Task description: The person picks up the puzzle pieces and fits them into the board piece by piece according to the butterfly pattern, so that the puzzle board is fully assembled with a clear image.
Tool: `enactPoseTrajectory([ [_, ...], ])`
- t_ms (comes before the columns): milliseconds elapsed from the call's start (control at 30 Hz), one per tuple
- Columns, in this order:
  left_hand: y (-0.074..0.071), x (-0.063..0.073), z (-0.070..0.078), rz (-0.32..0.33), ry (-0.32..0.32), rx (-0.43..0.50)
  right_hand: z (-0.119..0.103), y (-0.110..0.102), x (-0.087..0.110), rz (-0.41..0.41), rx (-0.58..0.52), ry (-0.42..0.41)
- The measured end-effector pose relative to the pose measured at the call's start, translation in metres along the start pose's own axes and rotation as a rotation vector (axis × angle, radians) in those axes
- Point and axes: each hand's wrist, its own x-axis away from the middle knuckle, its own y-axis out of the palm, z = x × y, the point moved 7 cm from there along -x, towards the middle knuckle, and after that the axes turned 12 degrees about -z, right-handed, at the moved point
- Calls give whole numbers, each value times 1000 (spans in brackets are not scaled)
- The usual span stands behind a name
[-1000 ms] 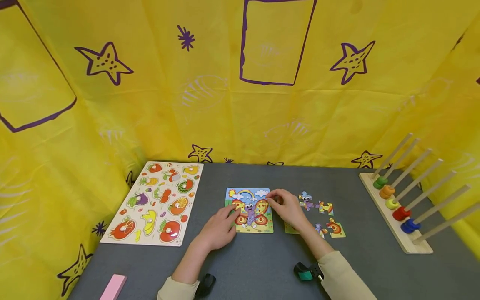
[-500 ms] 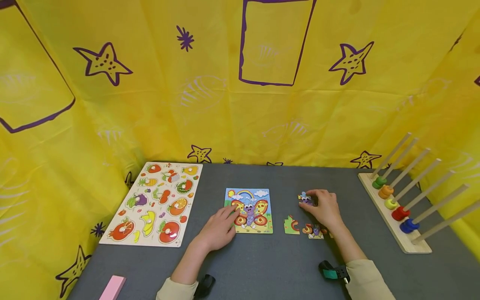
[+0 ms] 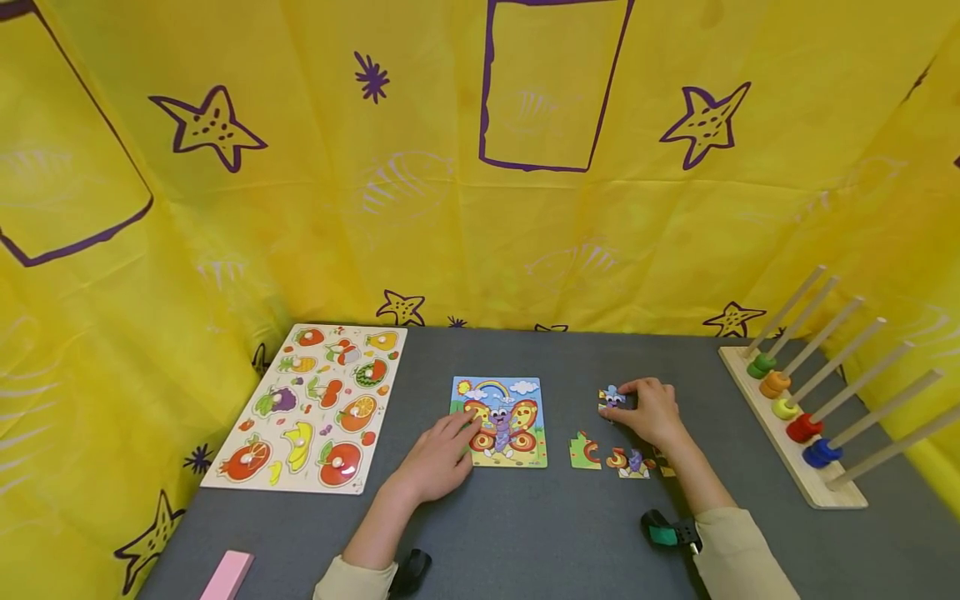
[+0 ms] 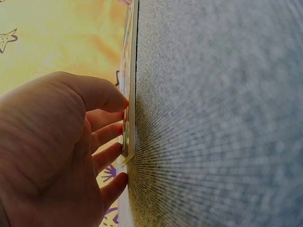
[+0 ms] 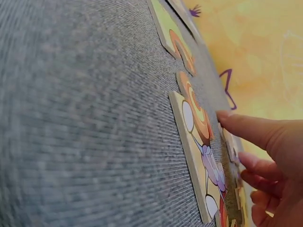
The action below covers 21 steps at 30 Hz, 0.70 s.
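My left hand (image 3: 435, 457) rests on the left side of a square butterfly picture board (image 3: 517, 450), fingers spread over its edge. Seen from the left wrist, the fingertips touch the thin board (image 4: 133, 85) side-on. My right hand (image 3: 654, 414) pinches a small jigsaw piece (image 3: 611, 398) with the butterfly's purple face, thumb and forefinger at its right side. Below it lie a green corner piece (image 3: 582, 451) and a piece with the butterfly's feet (image 3: 632, 465). More pieces are partly hidden under the right hand. In the right wrist view the feet piece (image 5: 199, 156) lies flat, nearest the camera.
A wooden fruit peg puzzle (image 3: 315, 400) lies on the left of the grey table. At the right stands a wooden stacker (image 3: 806, 442) with upright rods and coloured rings. A pink block (image 3: 227, 575) lies at the front left. Yellow cloth (image 3: 450, 233) hangs behind.
My right hand has gone from the butterfly board's right edge over to the loose pieces on the right and taken hold of the face piece. My left hand has stayed put.
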Motion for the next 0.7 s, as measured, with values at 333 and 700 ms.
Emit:
enactPoseTrajectory([
  [333,0,0,-1,-1,-7,6,-14,0,0,98,-193,-52],
  [700,-1,0,0,0,-15,19,-56,33,-11,39,-348,-80],
])
